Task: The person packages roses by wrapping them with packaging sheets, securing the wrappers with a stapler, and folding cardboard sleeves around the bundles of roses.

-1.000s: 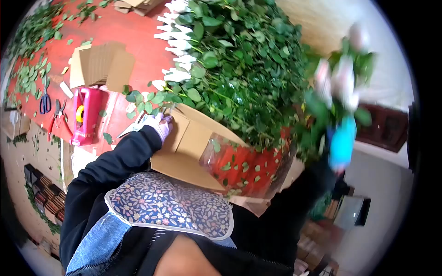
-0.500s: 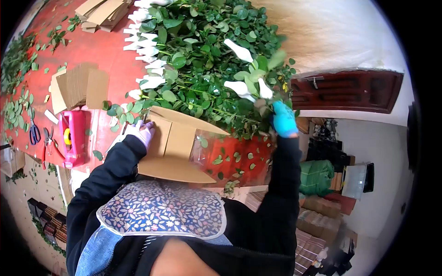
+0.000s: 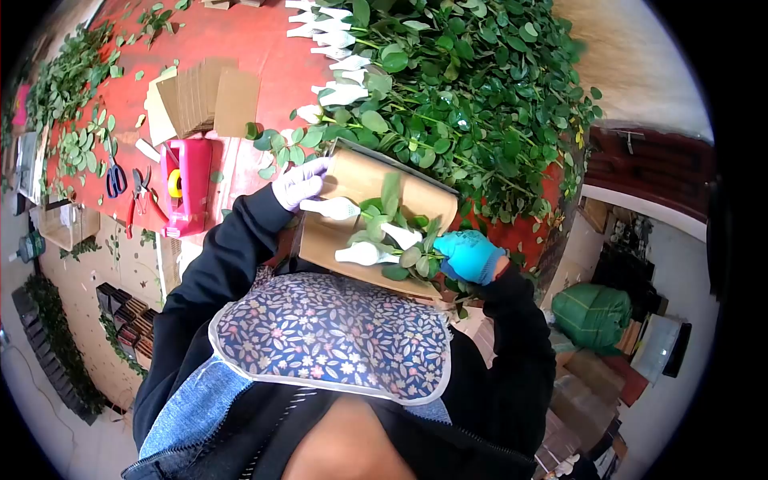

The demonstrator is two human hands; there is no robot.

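My left hand [image 3: 301, 184], in a pale purple glove, grips the left edge of a folded brown cardboard wrapper [image 3: 352, 172], its flaps raised. My right hand [image 3: 470, 258], in a turquoise glove, is closed around the stems of a few leafy roses. Their heads wear white sleeves: one rose head [image 3: 330, 208] is near my left hand, another [image 3: 400, 236] in the middle, a third [image 3: 366, 254] nearest me. The roses lie over the open cardboard. Behind it spreads a large heap of leafy rose stems [image 3: 480, 104], with several white-sleeved heads [image 3: 332, 38] along its left side.
On the red table [image 3: 256, 40] are cardboard pieces [image 3: 204, 96], a pink tape dispenser [image 3: 186, 200], red-handled pruners [image 3: 142, 200] and scissors [image 3: 115, 172]. Loose leaves [image 3: 80, 148] lie at the left. A green bundle [image 3: 592, 316] stands on the right.
My right hand has brought the roses from the heap's right side, leftward and toward me, over the cardboard. My left hand still holds the cardboard, which is now tilted. The view has shifted.
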